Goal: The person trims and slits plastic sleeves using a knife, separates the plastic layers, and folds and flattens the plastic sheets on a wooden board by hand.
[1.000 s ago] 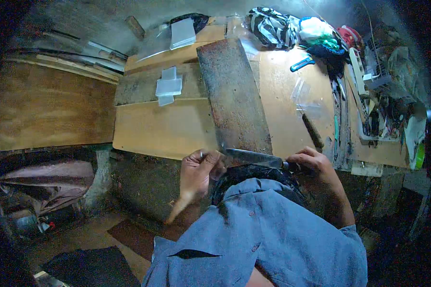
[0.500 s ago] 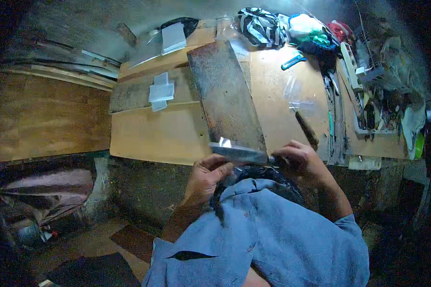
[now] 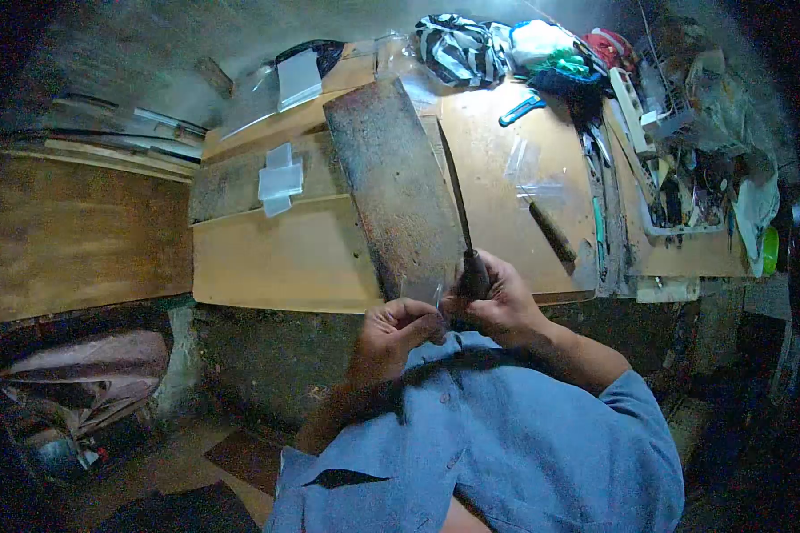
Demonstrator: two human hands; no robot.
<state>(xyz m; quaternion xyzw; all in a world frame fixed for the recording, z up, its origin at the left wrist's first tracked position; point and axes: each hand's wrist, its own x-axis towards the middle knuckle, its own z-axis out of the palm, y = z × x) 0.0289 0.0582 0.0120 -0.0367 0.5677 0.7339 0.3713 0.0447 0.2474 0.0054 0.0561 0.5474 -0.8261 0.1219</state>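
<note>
My right hand (image 3: 504, 302) is wrapped round the dark handle of a knife (image 3: 458, 195), whose blade points away from me and shows nearly edge-on. Close beside it, my left hand (image 3: 400, 330) is closed in a pinch in front of my shirt. A faint clear sliver shows near its fingertips, too small to make out. Just beyond both hands lies a worn, stained board (image 3: 396, 169), set at a slant on the table. To its left is a small stack of crossed clear plastic pieces (image 3: 280, 181).
A blue utility cutter (image 3: 522, 108), clear plastic strips (image 3: 540, 190) and a tool with a brown handle (image 3: 551, 233) lie right of the board. Bags (image 3: 462, 51) line the back. A tool basket (image 3: 689, 228) stands far right; a white sheet (image 3: 300, 80) lies back left.
The knife has swung from lying crosswise between my hands to pointing away from me. My left hand has come off the blade side and now pinches near my right hand. The view shifted slightly.
</note>
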